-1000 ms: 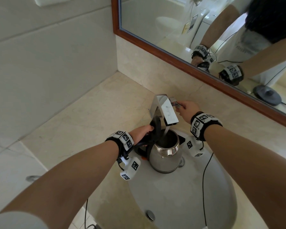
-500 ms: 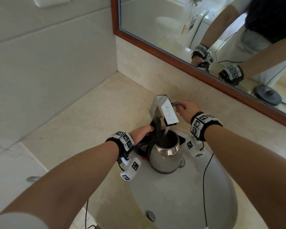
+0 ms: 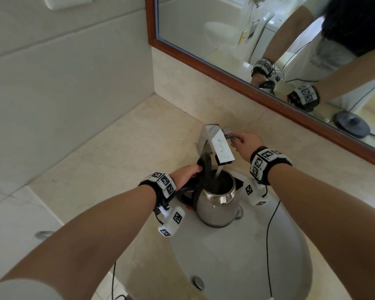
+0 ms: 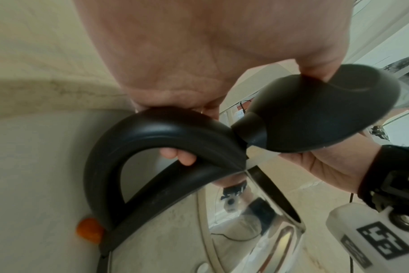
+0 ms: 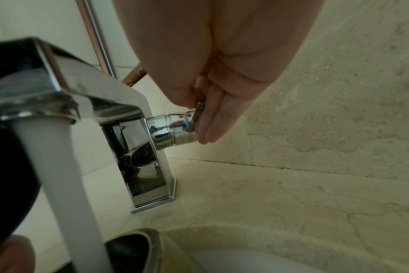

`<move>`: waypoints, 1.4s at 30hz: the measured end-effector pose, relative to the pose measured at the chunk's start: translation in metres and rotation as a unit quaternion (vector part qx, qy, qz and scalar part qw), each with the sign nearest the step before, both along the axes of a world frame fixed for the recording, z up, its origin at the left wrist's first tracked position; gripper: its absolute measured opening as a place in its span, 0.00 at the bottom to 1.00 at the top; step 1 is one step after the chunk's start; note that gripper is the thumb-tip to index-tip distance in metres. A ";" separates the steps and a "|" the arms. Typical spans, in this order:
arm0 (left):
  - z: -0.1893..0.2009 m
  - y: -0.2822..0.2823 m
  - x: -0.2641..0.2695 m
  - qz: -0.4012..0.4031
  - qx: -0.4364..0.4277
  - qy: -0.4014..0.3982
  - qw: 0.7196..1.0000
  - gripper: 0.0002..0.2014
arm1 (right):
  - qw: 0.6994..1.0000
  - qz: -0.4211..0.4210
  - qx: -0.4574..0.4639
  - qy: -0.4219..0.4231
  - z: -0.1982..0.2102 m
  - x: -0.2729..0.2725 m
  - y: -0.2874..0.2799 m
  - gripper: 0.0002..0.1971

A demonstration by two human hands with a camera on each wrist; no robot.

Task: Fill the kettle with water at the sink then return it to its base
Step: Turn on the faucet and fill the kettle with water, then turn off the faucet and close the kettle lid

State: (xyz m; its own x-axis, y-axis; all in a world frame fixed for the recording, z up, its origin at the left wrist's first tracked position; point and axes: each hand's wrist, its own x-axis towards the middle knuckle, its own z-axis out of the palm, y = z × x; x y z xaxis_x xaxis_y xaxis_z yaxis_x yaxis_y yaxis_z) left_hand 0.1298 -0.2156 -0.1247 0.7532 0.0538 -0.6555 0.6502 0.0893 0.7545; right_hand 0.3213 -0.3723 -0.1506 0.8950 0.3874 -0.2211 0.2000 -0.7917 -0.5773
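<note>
A steel kettle (image 3: 216, 204) stands in the white sink basin (image 3: 247, 267) under the chrome faucet (image 3: 216, 144), its black lid (image 4: 315, 110) tipped open. A stream of water (image 3: 218, 171) runs from the spout into the kettle's mouth. My left hand (image 3: 187, 173) grips the black handle (image 4: 166, 133), with the thumb against the raised lid. My right hand (image 3: 245, 141) pinches the small faucet lever (image 5: 200, 108) on the tap's side, between thumb and fingers (image 5: 210, 120).
The round black kettle base (image 3: 352, 124) shows only as a reflection in the wood-framed mirror, on the counter to the right. A marble backsplash rises just behind the faucet. The sink drain (image 3: 198, 282) lies near the front, and a thin black cable crosses the basin.
</note>
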 end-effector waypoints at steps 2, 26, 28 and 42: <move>0.000 0.000 0.000 0.003 0.008 -0.002 1.000 0.16 | 1.000 -0.001 0.001 0.003 0.000 0.000 0.000 0.16; -0.005 0.001 0.002 -0.011 -0.001 0.009 1.000 0.16 | 0.999 -0.030 0.002 0.016 0.018 -0.015 0.005 0.15; -0.007 0.001 0.002 -0.008 -0.006 0.011 1.000 0.16 | 0.999 -0.041 0.005 0.010 0.021 -0.019 0.008 0.15; -0.015 -0.002 0.000 -0.016 0.003 -0.003 1.000 0.16 | 0.987 -0.109 -0.025 0.112 0.024 -0.068 -0.012 0.18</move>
